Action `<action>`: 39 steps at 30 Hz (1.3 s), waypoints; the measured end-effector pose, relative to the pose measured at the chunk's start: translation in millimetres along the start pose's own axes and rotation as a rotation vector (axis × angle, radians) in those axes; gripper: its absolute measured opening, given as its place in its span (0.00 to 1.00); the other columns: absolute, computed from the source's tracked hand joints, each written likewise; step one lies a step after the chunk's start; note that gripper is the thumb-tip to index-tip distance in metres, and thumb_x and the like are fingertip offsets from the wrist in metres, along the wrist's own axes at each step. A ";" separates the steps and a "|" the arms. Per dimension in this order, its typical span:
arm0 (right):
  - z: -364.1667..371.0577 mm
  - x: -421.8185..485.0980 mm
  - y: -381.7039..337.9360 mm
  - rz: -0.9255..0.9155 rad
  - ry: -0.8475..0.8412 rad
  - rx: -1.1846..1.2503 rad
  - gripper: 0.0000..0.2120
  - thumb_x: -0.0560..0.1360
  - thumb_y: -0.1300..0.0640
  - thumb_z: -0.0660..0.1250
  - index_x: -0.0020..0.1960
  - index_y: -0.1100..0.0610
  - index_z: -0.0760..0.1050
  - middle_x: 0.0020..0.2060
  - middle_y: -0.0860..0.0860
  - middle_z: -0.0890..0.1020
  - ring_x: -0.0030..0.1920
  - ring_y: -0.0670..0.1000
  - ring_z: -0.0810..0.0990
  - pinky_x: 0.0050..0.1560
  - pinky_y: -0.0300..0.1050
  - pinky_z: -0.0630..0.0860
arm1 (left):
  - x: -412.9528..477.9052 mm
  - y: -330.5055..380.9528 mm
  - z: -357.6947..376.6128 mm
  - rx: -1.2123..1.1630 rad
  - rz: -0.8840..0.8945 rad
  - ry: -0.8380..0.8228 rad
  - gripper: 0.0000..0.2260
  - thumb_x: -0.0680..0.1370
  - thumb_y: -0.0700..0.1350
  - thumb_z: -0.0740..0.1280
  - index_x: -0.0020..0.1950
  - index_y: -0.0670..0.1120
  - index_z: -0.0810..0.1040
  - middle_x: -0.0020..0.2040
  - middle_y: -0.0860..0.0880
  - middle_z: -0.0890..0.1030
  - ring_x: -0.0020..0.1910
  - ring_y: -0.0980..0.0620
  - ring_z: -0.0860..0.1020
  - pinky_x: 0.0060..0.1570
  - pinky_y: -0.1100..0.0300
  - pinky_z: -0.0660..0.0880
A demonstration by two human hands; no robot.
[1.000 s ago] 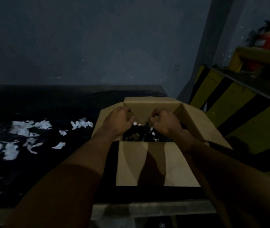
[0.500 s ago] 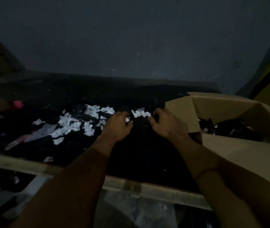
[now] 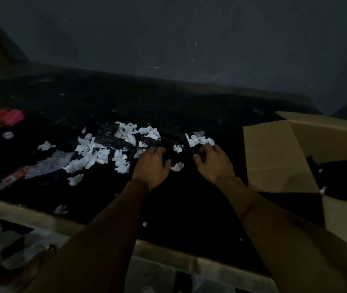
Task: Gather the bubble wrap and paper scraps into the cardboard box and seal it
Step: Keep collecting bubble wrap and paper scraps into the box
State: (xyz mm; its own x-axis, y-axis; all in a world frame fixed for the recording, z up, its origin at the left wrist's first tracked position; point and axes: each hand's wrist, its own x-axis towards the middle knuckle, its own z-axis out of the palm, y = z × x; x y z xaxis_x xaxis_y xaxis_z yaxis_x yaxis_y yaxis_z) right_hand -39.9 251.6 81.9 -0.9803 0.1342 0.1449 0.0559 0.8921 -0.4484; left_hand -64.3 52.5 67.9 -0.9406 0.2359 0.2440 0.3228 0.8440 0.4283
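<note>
Dozens of white paper scraps [image 3: 104, 154] lie scattered over the dark worktop [image 3: 189, 208], mixed with a crinkled, glinting sheet that looks like bubble wrap [image 3: 52, 163]. Judgement: both materials are near weightless, soft and crushable, not fragile. Loose scraps will flutter and slip between the fingers, so they are best raked into a heap and taken as a cupped bunch from below. The bubble wrap is springy and slick; gather it at the middle and crumple it.

Left hand [image 3: 152, 166]: palm down, fingers curled onto dark material among the scraps. Right hand [image 3: 212, 163]: the same pose, fingers curled. Whether either one actually grips anything, I cannot tell; the light is too poor.

Positions, clock face centred between the hands: main scrap cluster from 9 to 11 o'clock, touching the left fingertips. A smaller clump [image 3: 200, 140] at 1 o'clock, just beyond the right hand. One scrap [image 3: 177, 166] between the hands. Bubble wrap at 9 o'clock, well apart. Cardboard box [image 3: 278, 157] at 3 o'clock, flaps open, just beside the right wrist.
</note>
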 end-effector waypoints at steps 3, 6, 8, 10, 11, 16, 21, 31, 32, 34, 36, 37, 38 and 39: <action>18.6 39.7 6.3 0.032 0.010 0.009 0.16 0.77 0.45 0.61 0.57 0.55 0.72 0.58 0.57 0.74 0.57 0.59 0.74 0.54 0.51 0.73 | 40.8 -15.7 12.1 0.009 -0.028 -0.027 0.18 0.77 0.51 0.64 0.63 0.44 0.73 0.59 0.42 0.76 0.58 0.43 0.75 0.58 0.49 0.73; 38.0 78.1 13.0 0.049 -0.002 -0.016 0.18 0.76 0.43 0.61 0.61 0.53 0.71 0.61 0.57 0.72 0.61 0.60 0.72 0.58 0.55 0.73 | 80.7 -28.2 24.0 0.010 -0.059 -0.059 0.19 0.77 0.50 0.64 0.65 0.43 0.71 0.61 0.41 0.74 0.61 0.42 0.73 0.60 0.50 0.71; 50.8 100.8 18.3 0.074 -0.005 -0.010 0.19 0.76 0.43 0.61 0.64 0.51 0.70 0.63 0.57 0.71 0.63 0.61 0.70 0.60 0.56 0.71 | 102.6 -35.7 33.1 0.001 -0.069 -0.055 0.19 0.78 0.49 0.64 0.67 0.43 0.70 0.63 0.40 0.73 0.62 0.42 0.71 0.62 0.51 0.70; 62.7 119.8 23.3 0.106 0.005 -0.006 0.20 0.76 0.42 0.61 0.64 0.50 0.70 0.64 0.58 0.70 0.64 0.61 0.69 0.60 0.57 0.71 | 119.3 -43.7 44.1 -0.020 -0.061 -0.037 0.19 0.78 0.48 0.64 0.67 0.42 0.71 0.63 0.40 0.72 0.63 0.42 0.71 0.61 0.50 0.72; 68.4 127.7 25.7 0.126 0.006 -0.009 0.21 0.76 0.42 0.61 0.65 0.49 0.69 0.65 0.58 0.69 0.64 0.62 0.68 0.61 0.59 0.71 | 126.6 -47.8 50.0 -0.025 -0.059 -0.029 0.19 0.77 0.48 0.65 0.66 0.42 0.71 0.63 0.40 0.72 0.62 0.42 0.71 0.61 0.50 0.72; 94.9 167.1 32.9 0.213 -0.015 -0.017 0.26 0.74 0.35 0.62 0.68 0.44 0.66 0.69 0.58 0.63 0.67 0.64 0.63 0.64 0.63 0.66 | 168.1 -70.9 77.5 -0.053 -0.112 -0.041 0.21 0.75 0.48 0.69 0.65 0.43 0.72 0.66 0.40 0.69 0.65 0.41 0.68 0.63 0.49 0.71; 117.6 203.9 34.4 0.368 -0.112 -0.060 0.34 0.68 0.25 0.59 0.71 0.36 0.58 0.75 0.58 0.50 0.74 0.66 0.50 0.70 0.68 0.53 | 204.7 -95.1 105.7 0.026 -0.088 -0.078 0.34 0.71 0.58 0.71 0.71 0.44 0.65 0.72 0.37 0.61 0.72 0.38 0.58 0.71 0.44 0.60; 179.4 237.1 49.3 0.320 -0.127 -0.188 0.30 0.69 0.30 0.58 0.67 0.42 0.68 0.71 0.61 0.62 0.70 0.68 0.60 0.68 0.68 0.54 | 220.2 -133.1 172.1 0.072 -0.067 -0.199 0.44 0.66 0.68 0.65 0.71 0.39 0.65 0.70 0.34 0.65 0.71 0.34 0.61 0.70 0.41 0.60; 183.7 236.7 50.9 0.269 -0.073 -0.163 0.26 0.70 0.35 0.57 0.62 0.48 0.74 0.65 0.62 0.70 0.65 0.67 0.67 0.66 0.65 0.60 | 217.8 -135.7 176.2 0.046 -0.030 -0.131 0.36 0.69 0.63 0.65 0.67 0.38 0.70 0.64 0.35 0.71 0.66 0.34 0.68 0.65 0.42 0.66; 188.8 234.7 55.8 0.182 0.035 -0.033 0.20 0.70 0.46 0.59 0.52 0.59 0.77 0.53 0.62 0.76 0.55 0.65 0.74 0.61 0.59 0.67 | 215.1 -138.5 177.9 0.011 0.029 -0.027 0.22 0.73 0.54 0.63 0.59 0.39 0.76 0.56 0.37 0.76 0.56 0.36 0.74 0.56 0.45 0.72; 188.1 232.6 57.6 0.162 0.101 0.054 0.15 0.69 0.54 0.61 0.46 0.64 0.76 0.48 0.63 0.77 0.50 0.65 0.75 0.57 0.54 0.69 | 217.6 -138.8 177.8 0.001 0.060 0.010 0.14 0.75 0.48 0.61 0.54 0.41 0.77 0.51 0.38 0.76 0.49 0.37 0.74 0.50 0.46 0.73; 186.2 233.1 57.3 0.166 0.107 0.075 0.13 0.69 0.56 0.60 0.46 0.65 0.75 0.47 0.63 0.76 0.48 0.64 0.75 0.57 0.54 0.68 | 219.9 -137.3 176.6 -0.014 0.060 -0.002 0.13 0.75 0.46 0.59 0.53 0.41 0.77 0.49 0.38 0.76 0.47 0.37 0.74 0.48 0.46 0.73; 184.0 233.3 56.6 0.170 0.094 0.093 0.11 0.70 0.58 0.61 0.47 0.65 0.75 0.47 0.62 0.76 0.48 0.64 0.75 0.56 0.54 0.69 | 222.0 -134.0 174.0 -0.029 0.052 -0.023 0.13 0.75 0.45 0.58 0.52 0.41 0.76 0.48 0.38 0.76 0.45 0.37 0.74 0.48 0.45 0.72; 180.5 233.4 55.0 0.179 0.073 0.114 0.10 0.70 0.61 0.63 0.49 0.65 0.75 0.49 0.62 0.76 0.49 0.63 0.74 0.55 0.54 0.71 | 224.4 -129.3 170.3 -0.046 0.035 -0.047 0.13 0.75 0.44 0.57 0.53 0.40 0.76 0.48 0.38 0.75 0.44 0.36 0.74 0.48 0.44 0.72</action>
State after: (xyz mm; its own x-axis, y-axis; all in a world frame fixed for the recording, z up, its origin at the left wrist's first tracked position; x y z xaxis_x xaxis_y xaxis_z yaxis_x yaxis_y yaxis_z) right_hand -299.8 254.0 -68.1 -0.9402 0.3205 0.1152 0.2020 0.7971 -0.5690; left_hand -335.0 78.3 -80.8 -0.9322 0.2883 0.2190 0.3592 0.8122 0.4597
